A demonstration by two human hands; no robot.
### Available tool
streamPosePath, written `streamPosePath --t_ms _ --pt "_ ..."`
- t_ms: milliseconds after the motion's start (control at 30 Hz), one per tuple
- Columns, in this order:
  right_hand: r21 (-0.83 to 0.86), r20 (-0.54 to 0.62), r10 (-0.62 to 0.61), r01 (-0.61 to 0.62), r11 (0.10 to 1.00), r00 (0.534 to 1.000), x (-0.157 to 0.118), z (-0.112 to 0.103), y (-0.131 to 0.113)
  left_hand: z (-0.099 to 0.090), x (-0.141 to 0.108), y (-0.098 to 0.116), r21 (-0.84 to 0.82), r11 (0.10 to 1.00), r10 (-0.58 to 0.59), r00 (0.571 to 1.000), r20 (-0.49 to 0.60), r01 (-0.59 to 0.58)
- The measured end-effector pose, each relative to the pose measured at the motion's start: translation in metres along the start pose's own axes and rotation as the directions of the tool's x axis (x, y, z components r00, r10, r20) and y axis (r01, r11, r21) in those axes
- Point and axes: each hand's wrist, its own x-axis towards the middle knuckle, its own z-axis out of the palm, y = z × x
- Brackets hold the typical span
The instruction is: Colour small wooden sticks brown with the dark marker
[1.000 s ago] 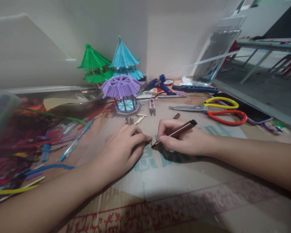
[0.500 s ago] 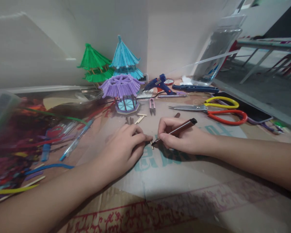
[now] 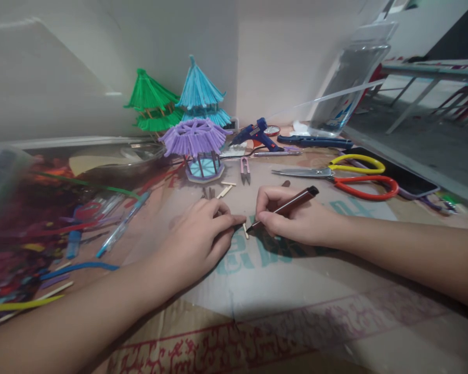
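Observation:
A brown marker pen (image 3: 294, 201) is gripped in my right hand (image 3: 292, 215), its tip down at a short pale wooden stick (image 3: 246, 230). My left hand (image 3: 205, 231) rests on the sheet with its fingers closed, the index fingertip at the stick's upper end. Whether the thumb also pinches the stick is hidden. Just beyond my left hand lie several short sticks, some pale (image 3: 225, 190) and some brown (image 3: 208, 194). A small pavilion with a purple fuzzy roof (image 3: 197, 137) stands behind them.
Green (image 3: 150, 93) and blue (image 3: 198, 85) fuzzy-roofed models stand at the back. Beside them lie a glue gun (image 3: 256, 135), thread snips (image 3: 245, 170) and scissors (image 3: 359, 176) near a phone (image 3: 401, 171). A tilted clear container (image 3: 345, 88) stands back right. Coloured craft scraps (image 3: 23, 249) crowd the left.
The marker has drawn slightly right, its tip now just beside the stick instead of over it, so more of the stick shows. My left hand has hardly moved.

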Motion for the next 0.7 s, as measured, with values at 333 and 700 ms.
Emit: streamPosePath --t_ms 333,700 --pt "0.032 0.058 -0.032 0.030 0.999 0.998 -0.0014 -0.0021 0.0009 -0.0003 -0.0001 0.0004 0.022 1.000 -0.002 1.000 0.010 0.002" --pt "0.022 0.049 0.003 -0.004 1.000 0.999 -0.0017 -0.0021 0.0000 0.0012 -0.0005 -0.0007 0.012 1.000 0.004 1.000 -0.003 -0.004"
